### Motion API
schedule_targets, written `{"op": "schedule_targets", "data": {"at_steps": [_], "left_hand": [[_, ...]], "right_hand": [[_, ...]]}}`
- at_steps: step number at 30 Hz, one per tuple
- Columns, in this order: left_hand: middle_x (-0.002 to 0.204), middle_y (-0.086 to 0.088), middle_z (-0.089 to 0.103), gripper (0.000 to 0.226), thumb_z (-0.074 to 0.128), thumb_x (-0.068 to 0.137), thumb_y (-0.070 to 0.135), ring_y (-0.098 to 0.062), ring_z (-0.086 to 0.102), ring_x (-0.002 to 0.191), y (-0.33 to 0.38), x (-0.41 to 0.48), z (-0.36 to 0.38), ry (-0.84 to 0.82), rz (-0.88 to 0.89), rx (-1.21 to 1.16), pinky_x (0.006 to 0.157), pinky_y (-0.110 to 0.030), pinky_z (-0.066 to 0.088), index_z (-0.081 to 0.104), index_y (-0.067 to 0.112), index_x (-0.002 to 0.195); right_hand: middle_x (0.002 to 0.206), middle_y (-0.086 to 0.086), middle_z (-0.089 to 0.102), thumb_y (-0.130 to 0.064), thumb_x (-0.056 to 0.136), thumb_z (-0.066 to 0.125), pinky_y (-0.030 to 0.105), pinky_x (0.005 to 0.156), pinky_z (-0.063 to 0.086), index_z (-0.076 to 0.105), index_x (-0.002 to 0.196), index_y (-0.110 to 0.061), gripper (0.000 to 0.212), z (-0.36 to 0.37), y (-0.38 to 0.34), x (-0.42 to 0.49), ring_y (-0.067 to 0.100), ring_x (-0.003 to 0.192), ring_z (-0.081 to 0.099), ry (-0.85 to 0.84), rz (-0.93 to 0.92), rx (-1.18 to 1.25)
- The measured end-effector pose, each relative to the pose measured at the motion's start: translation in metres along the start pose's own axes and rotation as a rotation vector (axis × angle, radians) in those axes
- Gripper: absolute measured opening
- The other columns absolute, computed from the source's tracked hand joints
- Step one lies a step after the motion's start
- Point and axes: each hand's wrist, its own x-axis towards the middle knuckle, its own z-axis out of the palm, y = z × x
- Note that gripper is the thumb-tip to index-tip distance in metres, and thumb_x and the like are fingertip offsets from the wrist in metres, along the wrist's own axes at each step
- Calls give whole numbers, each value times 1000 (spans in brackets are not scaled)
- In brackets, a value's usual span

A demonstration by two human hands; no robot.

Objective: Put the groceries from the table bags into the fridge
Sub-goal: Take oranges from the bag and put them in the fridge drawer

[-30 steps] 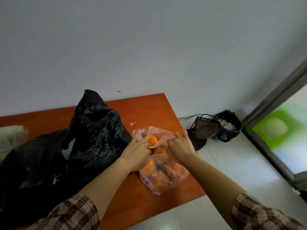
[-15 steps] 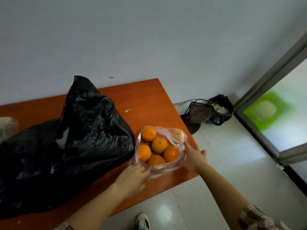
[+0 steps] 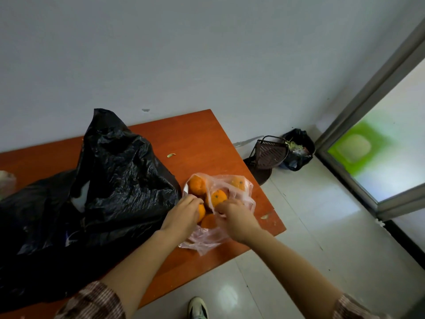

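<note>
- A thin clear plastic bag (image 3: 239, 192) of round oranges (image 3: 216, 198) lies near the right front corner of an orange-brown wooden table (image 3: 202, 143).
- The left hand (image 3: 184, 215) curls closed around one orange at the bag's mouth.
- The right hand (image 3: 234, 216) pinches the bag's plastic between its fingertips.
- A large crumpled black plastic bag (image 3: 110, 180) sits just beside them, to the left.
- A dark slotted basket (image 3: 269, 153) stands on the pale floor beyond the table.
</note>
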Motion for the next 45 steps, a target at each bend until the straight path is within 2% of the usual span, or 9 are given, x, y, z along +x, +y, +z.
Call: {"op": "schedule_targets", "data": {"at_steps": [8,11,14,23,29,33,38,42,45], "left_hand": [[146,-5,33,62,59,92,27,-32,26,133,-6,19,-1,-299,-79,191,106,-43,35,30,26,146],[142,-8,38,63,62,89,22,-35,27,132,-6,16,2,-269,-67,238,106,-43,35,30,26,143],[135,-11,42,63,63,88,15,-35,26,131,-8,12,6,-248,-57,273,102,-42,39,29,27,140],[134,-4,42,66,68,83,36,-28,32,130,-12,3,10,-107,-4,398,101,-36,36,33,21,136],[137,1,44,67,63,81,50,-25,30,128,-15,-7,10,12,-54,266,100,-37,35,35,26,137],[136,6,46,69,61,82,54,-25,28,128,-16,-22,10,48,-53,299,101,-40,30,33,30,139],[134,9,49,65,57,82,60,-24,29,125,-17,-32,11,88,-76,251,98,-43,26,35,33,137],[130,9,51,62,59,79,61,-24,30,121,-11,-37,-1,148,-91,126,95,-45,27,40,34,131],[130,8,50,67,66,76,60,-25,29,122,2,-39,-19,210,-96,63,95,-47,28,41,34,131]], "right_hand": [[129,5,51,-40,87,55,37,98,41,42,132,-15,53,28,-17,4,25,120,45,9,145,-177],[131,5,49,-29,92,52,36,102,36,43,134,-15,45,28,-21,-5,24,120,45,137,20,-192],[139,4,48,-29,95,50,36,107,32,51,132,-16,39,36,-22,-12,23,126,42,30,-103,-282],[134,8,52,-28,88,61,39,113,24,47,131,-13,47,50,-40,-4,29,129,37,-106,191,-433],[150,12,29,-43,84,63,45,113,26,34,142,-19,70,54,-34,-12,36,140,21,-141,279,-310],[148,9,34,-68,83,48,41,101,41,37,138,-23,72,64,-34,-22,33,133,36,0,386,-142],[129,9,53,-54,80,63,41,91,50,35,133,-23,67,73,-35,-25,29,114,54,55,478,-98],[150,10,33,-65,68,65,41,91,50,11,148,-21,106,58,-37,-41,30,127,45,189,482,139],[136,4,45,-67,67,64,26,79,45,27,140,-23,93,40,-43,-66,22,115,52,343,406,252]]}}
